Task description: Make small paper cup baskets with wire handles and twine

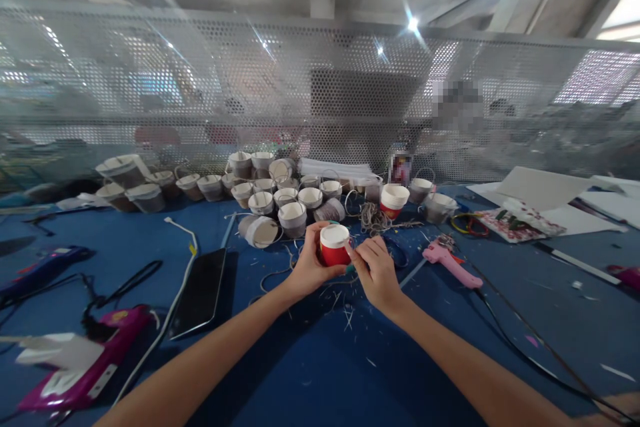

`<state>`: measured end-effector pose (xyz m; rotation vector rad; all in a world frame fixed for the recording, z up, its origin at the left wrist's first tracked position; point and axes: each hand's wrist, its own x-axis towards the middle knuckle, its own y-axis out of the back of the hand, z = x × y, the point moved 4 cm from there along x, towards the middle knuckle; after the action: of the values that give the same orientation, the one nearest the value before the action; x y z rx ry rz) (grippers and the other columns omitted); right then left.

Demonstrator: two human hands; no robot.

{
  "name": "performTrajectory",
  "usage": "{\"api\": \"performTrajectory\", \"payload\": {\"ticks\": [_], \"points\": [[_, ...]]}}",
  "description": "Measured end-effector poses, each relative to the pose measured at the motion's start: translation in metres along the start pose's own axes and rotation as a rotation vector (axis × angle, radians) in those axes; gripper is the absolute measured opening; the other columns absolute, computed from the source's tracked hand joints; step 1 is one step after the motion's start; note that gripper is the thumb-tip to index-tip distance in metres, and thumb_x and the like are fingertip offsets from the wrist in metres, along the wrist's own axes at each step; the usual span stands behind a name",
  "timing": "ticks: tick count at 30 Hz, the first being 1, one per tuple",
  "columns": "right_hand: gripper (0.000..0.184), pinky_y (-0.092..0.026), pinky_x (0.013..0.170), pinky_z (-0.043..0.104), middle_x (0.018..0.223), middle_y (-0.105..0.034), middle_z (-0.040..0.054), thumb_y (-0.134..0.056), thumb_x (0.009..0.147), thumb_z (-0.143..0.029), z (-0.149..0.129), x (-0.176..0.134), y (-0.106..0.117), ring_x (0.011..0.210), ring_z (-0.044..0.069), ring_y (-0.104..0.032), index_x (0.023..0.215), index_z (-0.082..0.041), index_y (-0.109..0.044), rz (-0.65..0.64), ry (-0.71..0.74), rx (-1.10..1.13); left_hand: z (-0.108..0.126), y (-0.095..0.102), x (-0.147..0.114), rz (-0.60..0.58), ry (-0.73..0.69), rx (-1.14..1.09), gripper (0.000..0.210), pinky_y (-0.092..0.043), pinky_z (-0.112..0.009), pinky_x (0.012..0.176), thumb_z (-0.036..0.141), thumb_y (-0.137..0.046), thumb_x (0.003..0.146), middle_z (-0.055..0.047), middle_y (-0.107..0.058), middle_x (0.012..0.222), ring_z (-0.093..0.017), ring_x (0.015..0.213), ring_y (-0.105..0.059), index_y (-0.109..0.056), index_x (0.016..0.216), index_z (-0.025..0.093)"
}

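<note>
A small red paper cup [334, 253] with a white top face is held above the middle of the blue table. My left hand [311, 260] is closed round it from the left, thumb at its lower front and fingers behind. On the cup's right side, my right hand [376, 270] touches it near the white edge with a fingertip. Its other fingers are curled in, and whatever they may hold is hidden. Thin twine [273, 275] and pale scraps [349, 317] lie beneath and around the hands.
Behind stand several grey twine-wrapped cups [293, 217], stacked red cups [395, 199] and a twine bundle [374, 217]. A pink glue gun [453, 263] lies right, its cord trailing forward. At left are a phone [199, 293], white cable [173, 300] and magenta power strip [95, 360]. Perforated metal screen [270, 87] behind.
</note>
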<state>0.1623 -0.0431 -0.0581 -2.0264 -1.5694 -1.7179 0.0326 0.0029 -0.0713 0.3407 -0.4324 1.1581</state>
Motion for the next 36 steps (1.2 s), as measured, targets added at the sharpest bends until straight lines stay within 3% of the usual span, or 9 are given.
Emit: {"api": "performTrajectory", "payload": {"ticks": [3,5,8,10,14,18,36], "points": [[0.017,-0.037,0.066,0.031,0.064,-0.044,0.0011,-0.041,0.085,-0.015,0.000,-0.002,0.003,0.068,0.016,-0.040,0.070,-0.019,-0.044,0.063,-0.020,0.053,-0.002,0.001,0.000,0.008,0.019,-0.015,0.069,-0.041,-0.036,0.086,0.021,-0.076,0.051,-0.006,-0.047,0.108,-0.021,0.100,-0.051,-0.036,0.109,0.022],[0.010,-0.039,0.067,0.033,0.074,-0.046,0.0033,-0.042,0.084,-0.015,0.001,-0.005,0.008,0.074,0.017,-0.042,0.091,-0.018,-0.048,0.139,-0.035,0.104,-0.003,0.002,0.000,0.037,0.019,-0.010,0.070,-0.041,-0.036,0.088,0.020,-0.075,0.052,-0.006,-0.047,0.110,-0.021,0.101,-0.051,-0.035,0.109,0.022],[0.044,-0.040,0.075,0.038,0.089,-0.047,0.0068,-0.043,0.082,-0.017,-0.002,-0.006,0.010,0.082,0.019,-0.043,0.125,-0.019,-0.035,0.158,0.003,0.130,-0.004,0.006,0.000,0.125,-0.019,0.032,0.069,-0.039,-0.037,0.092,0.019,-0.074,0.054,-0.007,-0.046,0.113,-0.021,0.105,-0.050,-0.032,0.109,0.022],[0.052,-0.039,0.078,0.039,0.093,-0.046,0.0068,-0.042,0.083,-0.017,-0.004,-0.007,0.008,0.085,0.019,-0.043,0.133,-0.024,-0.029,0.084,0.039,0.173,-0.004,0.009,0.000,0.200,-0.058,0.084,0.069,-0.035,-0.037,0.095,0.018,-0.073,0.055,-0.007,-0.046,0.114,-0.021,0.107,-0.048,-0.031,0.110,0.022],[0.043,-0.042,0.073,0.035,0.090,-0.043,0.0051,-0.036,0.087,-0.022,-0.002,-0.008,-0.001,0.082,0.017,-0.044,0.129,-0.029,-0.039,-0.065,-0.054,0.439,-0.003,0.012,0.000,0.272,-0.077,0.135,0.067,-0.036,-0.036,0.094,0.015,-0.070,0.057,-0.007,-0.045,0.113,-0.020,0.104,-0.050,-0.031,0.111,0.022],[0.038,-0.042,0.068,0.031,0.087,-0.041,0.0038,-0.033,0.089,-0.027,-0.002,-0.010,-0.008,0.078,0.015,-0.044,0.125,-0.031,-0.045,-0.119,-0.141,0.610,-0.001,0.014,0.000,0.304,-0.088,0.194,0.066,-0.038,-0.035,0.092,0.011,-0.068,0.056,-0.007,-0.046,0.111,-0.019,0.103,-0.050,-0.032,0.111,0.021],[0.039,-0.041,0.067,0.030,0.082,-0.042,0.0032,-0.035,0.089,-0.029,0.000,-0.007,-0.009,0.075,0.015,-0.043,0.127,-0.030,-0.043,-0.123,-0.228,0.517,-0.003,0.016,-0.002,0.307,-0.158,0.315,0.064,-0.040,-0.037,0.089,0.014,-0.067,0.059,-0.008,-0.048,0.109,-0.020,0.100,-0.052,-0.031,0.112,0.020]]}}
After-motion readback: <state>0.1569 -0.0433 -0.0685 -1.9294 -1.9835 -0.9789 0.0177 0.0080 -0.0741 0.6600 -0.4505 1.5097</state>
